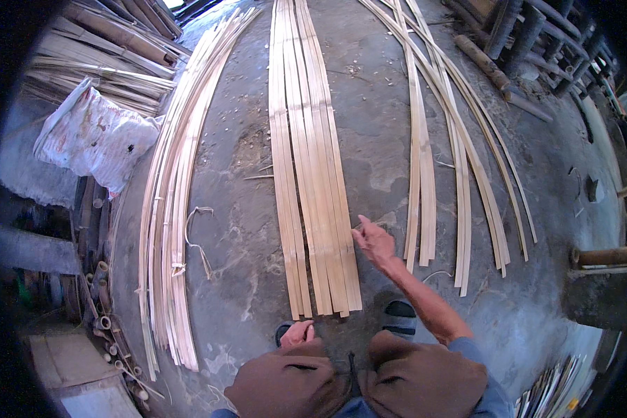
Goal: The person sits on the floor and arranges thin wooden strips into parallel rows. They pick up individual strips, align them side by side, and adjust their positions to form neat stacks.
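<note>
A row of long, flat bamboo strips (306, 209) lies side by side on the floor in front of me, with a narrow gap between the left few and the others. My right hand (376, 242) is at the right edge of this row, near its close end. Its index finger and thumb are apart, and nothing shows between them; whether the fingertips touch the outer strip I cannot tell. My left hand (297, 333) rests by my left knee, just below the strips' near ends. Its fingers are curled in, with nothing visible in them.
To the left lies a tied bundle of pale strips (181, 174), and a white sack (94, 139) is beyond it. Loose crossing strips (460, 167) spread out on the right. Bamboo poles (491, 63) lie at the far right. More thin strips (554, 390) stand at the lower right.
</note>
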A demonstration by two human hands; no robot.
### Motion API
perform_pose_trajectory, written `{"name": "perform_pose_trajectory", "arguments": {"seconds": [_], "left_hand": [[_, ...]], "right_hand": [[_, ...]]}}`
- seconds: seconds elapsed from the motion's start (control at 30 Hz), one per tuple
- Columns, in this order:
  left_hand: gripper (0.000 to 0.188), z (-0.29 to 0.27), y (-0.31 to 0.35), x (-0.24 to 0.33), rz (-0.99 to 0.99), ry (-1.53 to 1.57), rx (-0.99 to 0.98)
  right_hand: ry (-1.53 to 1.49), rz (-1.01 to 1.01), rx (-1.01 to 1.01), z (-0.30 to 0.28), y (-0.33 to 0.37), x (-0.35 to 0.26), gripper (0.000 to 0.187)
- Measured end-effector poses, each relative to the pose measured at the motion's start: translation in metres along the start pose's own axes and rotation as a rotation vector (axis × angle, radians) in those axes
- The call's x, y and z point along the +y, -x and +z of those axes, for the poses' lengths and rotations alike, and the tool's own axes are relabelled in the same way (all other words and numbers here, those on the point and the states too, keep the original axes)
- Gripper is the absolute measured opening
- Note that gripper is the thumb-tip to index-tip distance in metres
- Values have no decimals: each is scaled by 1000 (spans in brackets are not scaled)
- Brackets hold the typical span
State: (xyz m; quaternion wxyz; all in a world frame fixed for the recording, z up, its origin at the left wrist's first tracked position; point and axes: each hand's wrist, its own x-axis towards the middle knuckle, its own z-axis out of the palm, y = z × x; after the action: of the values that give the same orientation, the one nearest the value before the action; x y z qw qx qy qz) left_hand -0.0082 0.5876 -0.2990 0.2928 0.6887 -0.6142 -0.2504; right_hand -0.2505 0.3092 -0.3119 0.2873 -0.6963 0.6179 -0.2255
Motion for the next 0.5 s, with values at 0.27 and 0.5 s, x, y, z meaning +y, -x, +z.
{"name": "perform_pose_trajectory", "arguments": {"seconds": [0.27, 0.5], "left_hand": [[19, -3, -9, 17, -35, -31, -9], [14, 16, 6, -21, 67, -16, 93]], "right_hand": [[-356, 193, 124, 23, -6, -2, 28], [-812, 142, 649, -161, -14, -27, 24]]}}
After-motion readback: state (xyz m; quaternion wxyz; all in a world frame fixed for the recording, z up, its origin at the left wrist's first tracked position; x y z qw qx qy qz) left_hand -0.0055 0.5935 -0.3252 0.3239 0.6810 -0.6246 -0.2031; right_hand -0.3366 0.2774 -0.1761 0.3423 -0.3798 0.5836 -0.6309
